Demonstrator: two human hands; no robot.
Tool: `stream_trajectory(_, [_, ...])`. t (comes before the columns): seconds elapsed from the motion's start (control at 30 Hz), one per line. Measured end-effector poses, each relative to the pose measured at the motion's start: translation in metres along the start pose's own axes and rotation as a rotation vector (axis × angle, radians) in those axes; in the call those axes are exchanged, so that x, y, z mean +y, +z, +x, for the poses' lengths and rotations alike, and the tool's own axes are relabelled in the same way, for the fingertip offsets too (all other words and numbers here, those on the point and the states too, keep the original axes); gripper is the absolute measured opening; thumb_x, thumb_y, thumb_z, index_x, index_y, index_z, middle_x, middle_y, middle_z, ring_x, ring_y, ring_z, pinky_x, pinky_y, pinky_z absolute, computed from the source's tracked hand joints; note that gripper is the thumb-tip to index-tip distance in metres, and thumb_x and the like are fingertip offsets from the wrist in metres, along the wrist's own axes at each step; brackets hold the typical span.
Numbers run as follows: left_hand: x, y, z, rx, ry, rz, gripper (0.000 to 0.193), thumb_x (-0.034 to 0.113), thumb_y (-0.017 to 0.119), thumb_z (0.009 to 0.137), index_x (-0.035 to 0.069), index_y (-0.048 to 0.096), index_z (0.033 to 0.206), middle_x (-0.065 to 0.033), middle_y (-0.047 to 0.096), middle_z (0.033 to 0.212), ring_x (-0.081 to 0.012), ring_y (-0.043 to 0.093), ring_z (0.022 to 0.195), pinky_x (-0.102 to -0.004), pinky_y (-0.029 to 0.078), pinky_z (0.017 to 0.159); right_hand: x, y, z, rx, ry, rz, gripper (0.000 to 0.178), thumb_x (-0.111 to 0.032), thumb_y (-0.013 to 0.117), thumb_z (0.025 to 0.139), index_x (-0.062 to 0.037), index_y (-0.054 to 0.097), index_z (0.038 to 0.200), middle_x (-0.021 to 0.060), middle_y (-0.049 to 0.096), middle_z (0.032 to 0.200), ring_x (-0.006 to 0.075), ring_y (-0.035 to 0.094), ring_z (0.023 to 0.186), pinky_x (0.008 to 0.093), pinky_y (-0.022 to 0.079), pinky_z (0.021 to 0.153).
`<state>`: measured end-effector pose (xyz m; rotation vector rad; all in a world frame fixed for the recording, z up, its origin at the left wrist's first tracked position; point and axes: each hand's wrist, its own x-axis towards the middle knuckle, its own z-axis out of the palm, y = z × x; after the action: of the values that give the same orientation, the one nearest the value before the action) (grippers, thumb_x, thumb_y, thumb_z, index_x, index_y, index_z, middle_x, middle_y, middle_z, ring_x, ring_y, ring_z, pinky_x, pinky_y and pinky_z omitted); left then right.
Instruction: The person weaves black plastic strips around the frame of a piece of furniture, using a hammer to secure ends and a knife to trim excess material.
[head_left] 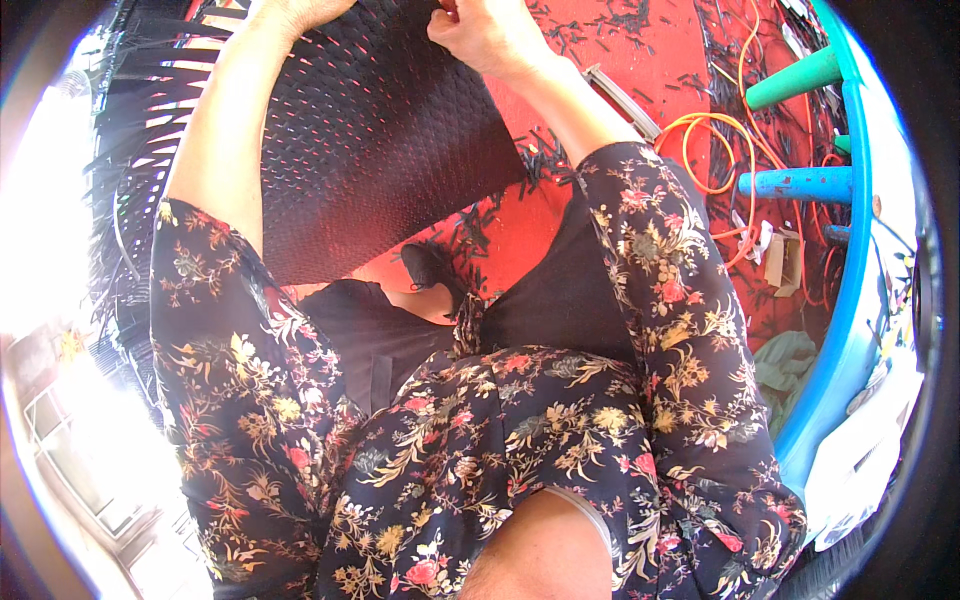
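Observation:
A large black sheet woven from flat strips (370, 140) lies before me, with red showing through its small gaps. Loose black strip ends (165, 130) fan out along its left side. At the upper edge, my left hand (305, 10) rests over the sheet's far left part, its fingertips cut off by the picture's border. My right hand (490, 35) is above the sheet's far right part, its fingers curled together. Whatever they grip is too small or hidden to make out.
Many short black offcuts (545, 165) litter the red floor (640, 50). On the right lie a long metal bar (622, 102), a coiled orange hose (690, 120) and a small cardboard box (784, 262). Green (795, 78) and blue legs (800, 184) jut from a blue curved rim (862, 240).

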<state>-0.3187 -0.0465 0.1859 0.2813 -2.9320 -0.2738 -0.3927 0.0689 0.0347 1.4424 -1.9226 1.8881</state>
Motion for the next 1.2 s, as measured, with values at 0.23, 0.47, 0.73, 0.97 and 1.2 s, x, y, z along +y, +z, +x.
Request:
stream_trajectory(0.23, [-0.003,0.001,-0.003,-0.009,0.042,0.009,0.027,0.027,0.065,0.080,0.003,0.059,0.093,-0.0132,0.058,0.072,-0.0211,0.058,0.068,-0.0348,0.044,0.063,-0.006,0.001,0.007,0.074,0.089,0.161,0.041,-0.009,0.072,0.075,-0.0061,0.049,0.108,0.0144,0.065,0.082,0.0318,0.066,0.074,0.0395,0.053,0.066])
stream_trajectory(0.47, [-0.001,0.006,-0.002,0.016,0.043,0.055,0.026,0.027,0.064,0.081,0.005,0.059,0.094,-0.0140,0.058,0.074,-0.0230,0.059,0.068,-0.0356,0.045,0.063,-0.004,0.001,0.016,0.110,-0.021,0.121,0.028,-0.005,0.062,0.082,-0.0041,0.050,0.107,0.0125,0.064,0.076,0.0253,0.065,0.068,0.0360,0.052,0.062])
stream_trajectory(0.73, [-0.003,0.007,0.001,-0.025,-0.031,0.042,0.026,0.027,0.065,0.080,0.006,0.061,0.095,-0.0123,0.061,0.072,-0.0223,0.062,0.069,-0.0352,0.048,0.065,0.045,-0.006,-0.018,-0.044,0.462,0.176,0.027,-0.009,0.057,0.083,-0.0039,0.051,0.109,0.0131,0.063,0.080,0.0231,0.064,0.072,0.0351,0.052,0.065])
stream_trajectory(0.97, [-0.018,0.019,0.028,-0.078,-0.012,-0.142,0.021,0.021,0.065,0.082,0.004,0.061,0.093,-0.0048,0.058,0.066,-0.0130,0.057,0.063,-0.0298,0.047,0.061,0.061,0.017,-0.090,-0.076,0.550,0.000,0.035,-0.016,0.072,0.078,-0.0066,0.063,0.111,0.0091,0.070,0.097,0.0177,0.067,0.091,0.0302,0.052,0.085])
stream_trajectory(1.2, [-0.023,0.002,0.024,-0.090,-0.032,-0.185,0.018,0.021,0.064,0.084,0.006,0.060,0.092,-0.0012,0.057,0.067,-0.0094,0.054,0.061,-0.0267,0.044,0.056,0.047,0.034,-0.094,0.074,0.239,-0.212,0.026,-0.016,0.067,0.080,-0.0080,0.060,0.104,0.0093,0.067,0.088,0.0231,0.066,0.081,0.0349,0.053,0.072])
